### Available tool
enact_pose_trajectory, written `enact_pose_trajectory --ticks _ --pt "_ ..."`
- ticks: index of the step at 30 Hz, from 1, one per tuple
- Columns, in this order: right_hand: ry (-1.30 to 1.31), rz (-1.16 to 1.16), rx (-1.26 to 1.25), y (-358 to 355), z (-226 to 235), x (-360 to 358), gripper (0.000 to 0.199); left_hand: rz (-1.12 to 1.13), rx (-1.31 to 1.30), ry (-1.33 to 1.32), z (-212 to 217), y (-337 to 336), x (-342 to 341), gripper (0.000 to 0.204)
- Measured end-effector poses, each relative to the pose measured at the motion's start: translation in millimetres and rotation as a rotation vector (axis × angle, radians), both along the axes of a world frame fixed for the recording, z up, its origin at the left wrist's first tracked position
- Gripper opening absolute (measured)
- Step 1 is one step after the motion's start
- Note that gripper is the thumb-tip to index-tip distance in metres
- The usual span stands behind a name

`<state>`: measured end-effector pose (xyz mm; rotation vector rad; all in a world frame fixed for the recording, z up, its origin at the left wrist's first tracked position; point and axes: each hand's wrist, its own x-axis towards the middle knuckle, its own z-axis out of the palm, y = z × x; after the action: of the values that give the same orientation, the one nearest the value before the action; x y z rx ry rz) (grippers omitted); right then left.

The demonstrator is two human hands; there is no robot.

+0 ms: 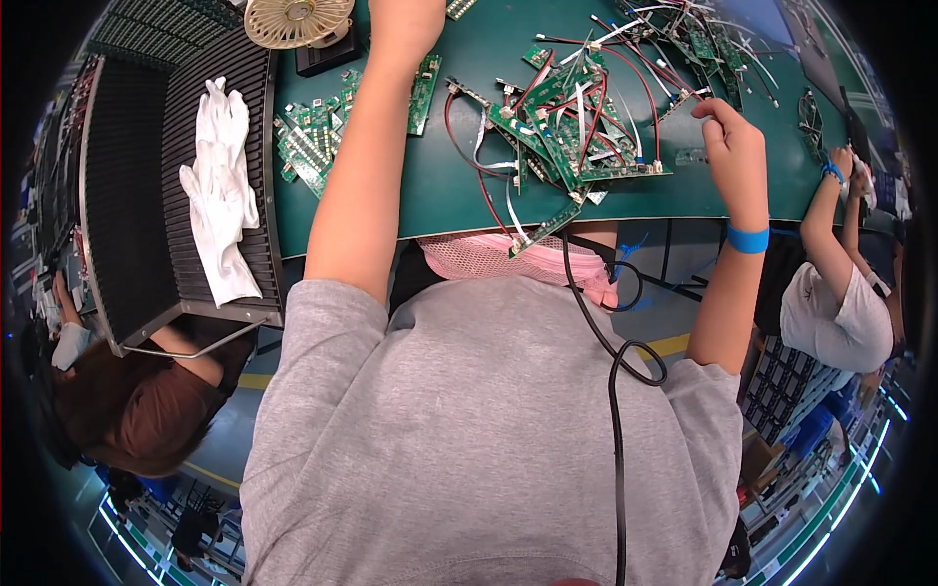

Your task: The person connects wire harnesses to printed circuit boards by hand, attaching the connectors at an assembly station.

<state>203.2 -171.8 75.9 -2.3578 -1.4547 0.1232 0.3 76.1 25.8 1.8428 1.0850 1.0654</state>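
My left hand (407,21) reaches to the top edge of the view, and its fingers are cut off there. Below it, green circuit boards (311,146) lie beside my left forearm. My right hand (735,146), with a blue band at the wrist, is raised over the right side of the green table (440,200). Its fingers are curled in; whatever they might hold is too small to make out. Just left of it is a heap of green circuit boards (572,132) with red, black and white wires. More wired boards (699,39) lie beyond the right hand.
A black slotted rack (127,195) stands at the left, with white gloves (223,186) on it. A small fan (298,18) sits at the far left of the table. A black cable (614,420) hangs down my front. Other people (840,303) work on both sides.
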Motion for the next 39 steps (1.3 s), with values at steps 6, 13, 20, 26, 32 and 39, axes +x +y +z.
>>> enact_pose_trajectory --ticks 6,13,20,26,32,39 --pt "0.266 -0.122 0.151 -20.4 14.0 -10.6 0.027 -0.840 -1.041 -0.866 22.4 -31.0 -6.8 0.025" --pt "0.593 -0.087 0.309 -42.8 36.1 -52.9 0.028 -1.233 -1.155 -0.714 35.4 -73.6 -14.3 0.037" --pt "0.867 0.063 0.377 -46.0 20.8 -81.5 0.025 -1.308 -1.244 -0.539 31.3 -91.5 -8.9 0.034" --pt "0.855 0.050 0.353 -32.2 14.9 -97.5 0.022 -1.374 -1.118 -0.392 32.7 -98.4 -4.2 0.024" --pt "0.927 0.014 0.367 -27.8 13.2 -101.4 0.024 -1.291 -1.065 -0.358 32.1 -106.1 -5.6 0.022" --pt "0.933 -0.047 0.446 -20.1 13.5 -108.6 0.022 -1.273 -1.087 -0.247 33.3 -103.0 -5.0 0.020"
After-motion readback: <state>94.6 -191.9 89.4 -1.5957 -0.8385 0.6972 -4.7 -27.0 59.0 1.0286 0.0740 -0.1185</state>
